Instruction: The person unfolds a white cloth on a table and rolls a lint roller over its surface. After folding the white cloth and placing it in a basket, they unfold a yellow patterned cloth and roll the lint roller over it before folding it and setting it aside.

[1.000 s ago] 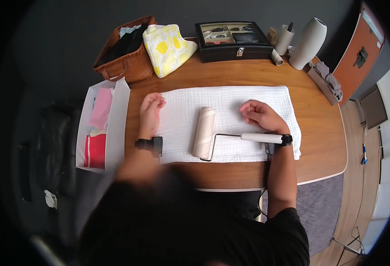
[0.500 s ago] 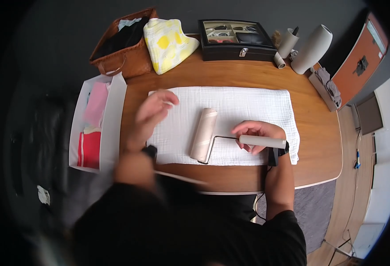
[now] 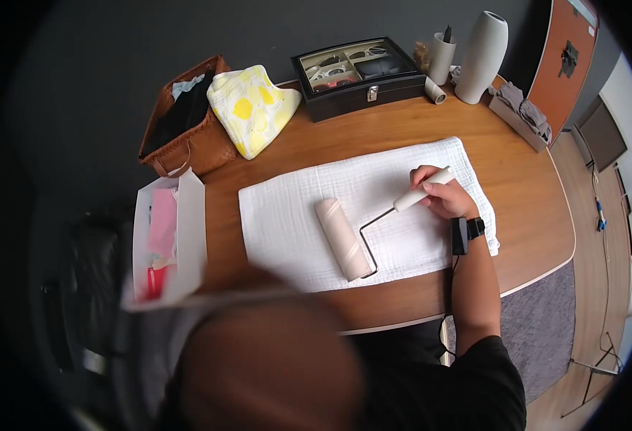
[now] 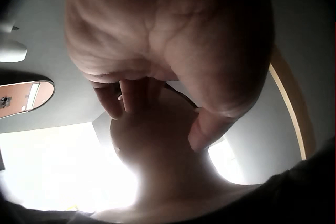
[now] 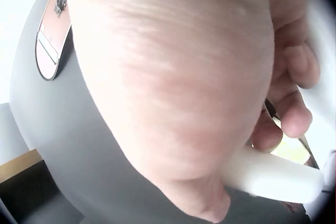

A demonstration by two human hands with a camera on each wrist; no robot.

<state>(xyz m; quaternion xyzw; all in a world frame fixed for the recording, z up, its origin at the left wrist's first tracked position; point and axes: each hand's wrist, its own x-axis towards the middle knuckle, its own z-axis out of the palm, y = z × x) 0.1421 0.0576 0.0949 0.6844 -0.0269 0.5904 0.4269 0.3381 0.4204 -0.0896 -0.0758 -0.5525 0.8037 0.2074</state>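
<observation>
My right hand (image 3: 451, 201) grips the white handle (image 3: 410, 198) of a lint roller, thumb along its top. The cream roll (image 3: 343, 241) with diagonal seams lies over a folded white gauze cloth (image 3: 280, 215). A bent wire joins roll and handle. In the right wrist view the white handle (image 5: 273, 176) sticks out past the thumb. My left hand (image 4: 163, 35) is raised to the person's head in the left wrist view, fingers spread apart and fingertips at the face. In the head view only a blurred left arm (image 3: 273, 359) shows, close to the camera.
On the left stand a white box (image 3: 192, 223) of folded cloths and a brown woven basket (image 3: 215, 147) with a yellow-and-white cloth (image 3: 255, 108) draped beside it. Along the back are a black glasses case (image 3: 359, 100), a white vase (image 3: 482, 57) and a narrow tray (image 3: 513, 126) of grey fabric.
My left hand has left the cloth's left side and risen to the head. My right hand has taken hold of the roller's handle, lifting and turning it away from me. The view has tilted.
</observation>
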